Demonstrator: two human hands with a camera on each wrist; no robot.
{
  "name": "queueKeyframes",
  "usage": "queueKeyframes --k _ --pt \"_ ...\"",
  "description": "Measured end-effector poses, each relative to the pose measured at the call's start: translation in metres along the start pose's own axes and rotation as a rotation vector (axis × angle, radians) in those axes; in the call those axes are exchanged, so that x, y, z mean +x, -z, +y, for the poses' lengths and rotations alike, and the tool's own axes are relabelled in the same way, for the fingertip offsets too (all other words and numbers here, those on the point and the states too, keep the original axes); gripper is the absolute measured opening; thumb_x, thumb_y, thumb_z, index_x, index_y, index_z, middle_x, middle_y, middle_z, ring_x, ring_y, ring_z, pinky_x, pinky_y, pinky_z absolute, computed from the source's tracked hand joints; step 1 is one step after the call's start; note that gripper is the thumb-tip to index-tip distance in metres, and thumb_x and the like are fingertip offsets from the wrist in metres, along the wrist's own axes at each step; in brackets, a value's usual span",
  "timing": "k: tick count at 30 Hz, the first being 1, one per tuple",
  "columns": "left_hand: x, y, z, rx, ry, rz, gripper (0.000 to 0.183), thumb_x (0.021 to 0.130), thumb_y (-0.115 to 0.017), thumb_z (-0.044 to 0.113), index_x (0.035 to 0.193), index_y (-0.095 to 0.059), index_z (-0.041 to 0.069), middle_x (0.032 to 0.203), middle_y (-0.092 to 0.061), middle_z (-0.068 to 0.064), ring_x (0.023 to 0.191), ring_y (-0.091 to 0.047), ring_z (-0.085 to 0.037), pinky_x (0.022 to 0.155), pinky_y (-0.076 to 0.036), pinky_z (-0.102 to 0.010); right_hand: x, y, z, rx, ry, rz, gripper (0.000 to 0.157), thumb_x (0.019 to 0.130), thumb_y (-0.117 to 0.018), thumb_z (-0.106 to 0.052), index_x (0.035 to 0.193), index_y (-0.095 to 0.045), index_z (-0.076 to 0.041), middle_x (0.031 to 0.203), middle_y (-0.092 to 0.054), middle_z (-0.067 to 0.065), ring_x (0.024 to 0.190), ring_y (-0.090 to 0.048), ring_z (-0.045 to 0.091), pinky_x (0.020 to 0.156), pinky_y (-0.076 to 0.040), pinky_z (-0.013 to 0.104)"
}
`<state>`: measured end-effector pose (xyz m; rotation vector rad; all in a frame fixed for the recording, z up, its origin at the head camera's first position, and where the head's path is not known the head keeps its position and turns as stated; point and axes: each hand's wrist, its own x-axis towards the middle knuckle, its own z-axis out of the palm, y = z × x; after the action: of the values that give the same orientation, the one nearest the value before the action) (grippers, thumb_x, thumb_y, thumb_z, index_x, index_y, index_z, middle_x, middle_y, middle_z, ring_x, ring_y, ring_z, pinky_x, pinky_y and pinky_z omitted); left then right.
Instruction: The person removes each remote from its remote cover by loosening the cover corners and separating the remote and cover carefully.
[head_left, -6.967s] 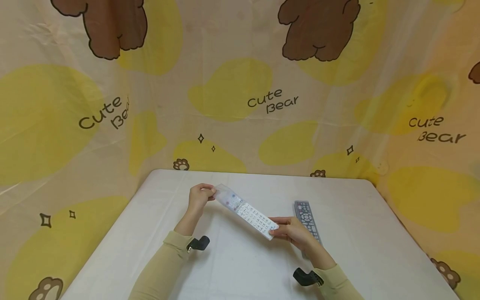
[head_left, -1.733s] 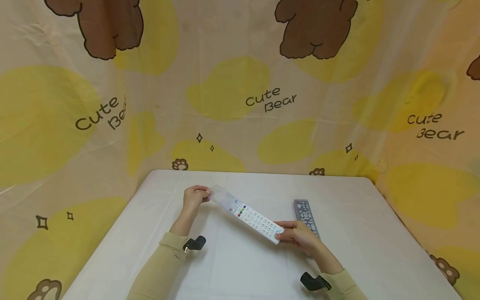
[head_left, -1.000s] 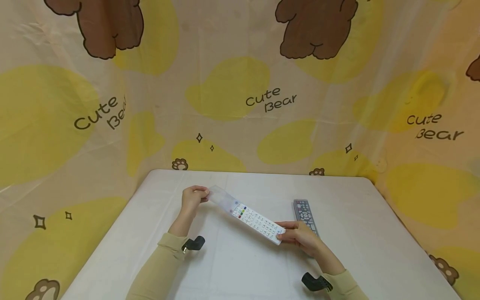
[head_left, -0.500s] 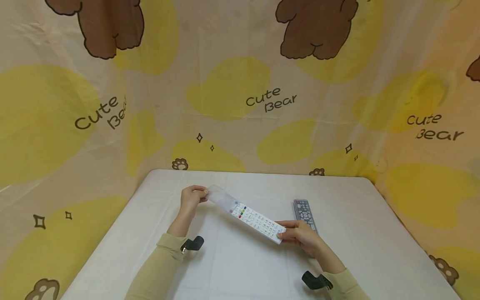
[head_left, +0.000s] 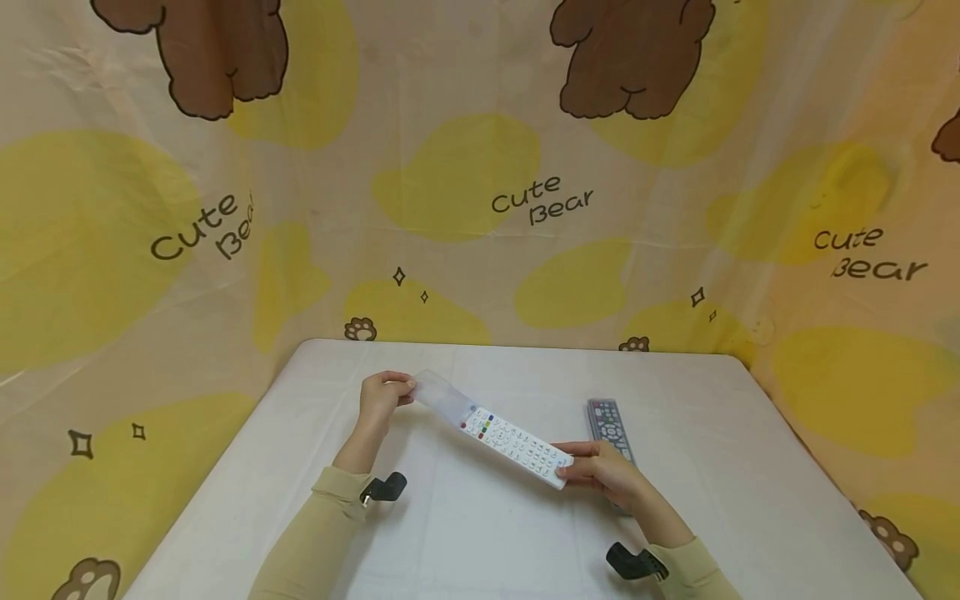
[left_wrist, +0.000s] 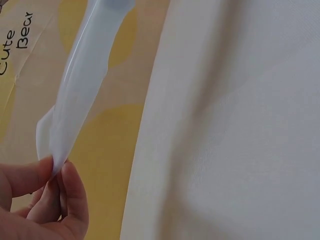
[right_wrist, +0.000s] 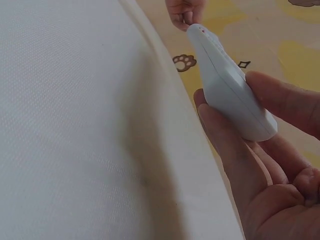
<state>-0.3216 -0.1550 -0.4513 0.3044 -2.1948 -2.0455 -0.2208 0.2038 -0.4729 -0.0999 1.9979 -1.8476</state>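
A white remote control (head_left: 517, 446) with rows of buttons slants above the table in the head view. My right hand (head_left: 603, 473) grips its lower right end, thumb on one face and fingers on the other, as the right wrist view shows. From the remote's upper left end extends a clear plastic sleeve (head_left: 444, 396). My left hand (head_left: 381, 402) pinches the far end of that sleeve between thumb and fingers. Seen from the left wrist, the sleeve (left_wrist: 82, 75) is thin, see-through and creased at the pinch. Only the remote's upper left end overlaps the sleeve's mouth.
A grey remote control (head_left: 611, 429) lies on the white table (head_left: 465, 533) behind my right hand, which partly hides it. Printed curtain walls (head_left: 450, 192) stand around the table's far and side edges. Black wrist cameras (head_left: 633, 562) are strapped at both cuffs.
The sleeve has slid up and left along the white remote, baring its coloured buttons and upper end. My hands have moved farther apart, the left leftward and the right slightly rightward.
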Motion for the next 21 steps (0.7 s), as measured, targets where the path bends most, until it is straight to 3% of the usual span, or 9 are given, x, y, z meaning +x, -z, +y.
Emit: queueKeyframes --k 11,13,18,21 --pt "-0.001 0.0 -0.001 -0.026 -0.02 0.005 0.014 0.083 -0.065 -0.002 0.095 -0.064 -0.01 0.083 -0.062 -0.011 0.061 -0.06 -0.012 0.062 -0.057 -0.023 -0.004 0.003 -0.005 0.002 -0.01 0.015 0.054 0.078 -0.071 -0.008 0.127 -0.054 0.008 0.111 -0.068 0.01 0.092 -0.066 0.015 0.078 -0.057 0.027" --pt "0.0 0.001 -0.001 -0.021 -0.026 0.03 0.015 0.084 -0.065 -0.002 0.096 -0.064 -0.01 0.086 -0.062 -0.013 0.061 -0.06 -0.011 0.061 -0.056 -0.022 -0.004 0.005 -0.005 -0.02 -0.012 0.024 0.053 0.078 -0.071 -0.009 0.126 -0.055 0.007 0.111 -0.068 0.009 0.092 -0.066 0.016 0.078 -0.057 0.028" --pt "0.006 0.013 -0.001 -0.002 -0.022 0.1 0.023 0.085 -0.064 0.0 0.104 -0.062 -0.012 0.091 -0.061 -0.014 0.061 -0.059 -0.008 0.058 -0.053 -0.015 -0.009 0.019 -0.007 -0.024 0.002 0.013 0.054 0.08 -0.07 -0.009 0.127 -0.053 0.009 0.11 -0.068 0.007 0.092 -0.066 0.015 0.078 -0.057 0.028" --pt "0.006 0.018 -0.003 0.001 -0.018 0.099 0.024 0.086 -0.064 0.001 0.106 -0.061 -0.013 0.088 -0.061 -0.012 0.061 -0.059 -0.007 0.057 -0.052 -0.014 -0.012 0.027 -0.013 -0.017 0.015 0.004 0.055 0.082 -0.068 -0.009 0.129 -0.05 0.011 0.109 -0.068 0.007 0.091 -0.067 0.015 0.077 -0.057 0.027"
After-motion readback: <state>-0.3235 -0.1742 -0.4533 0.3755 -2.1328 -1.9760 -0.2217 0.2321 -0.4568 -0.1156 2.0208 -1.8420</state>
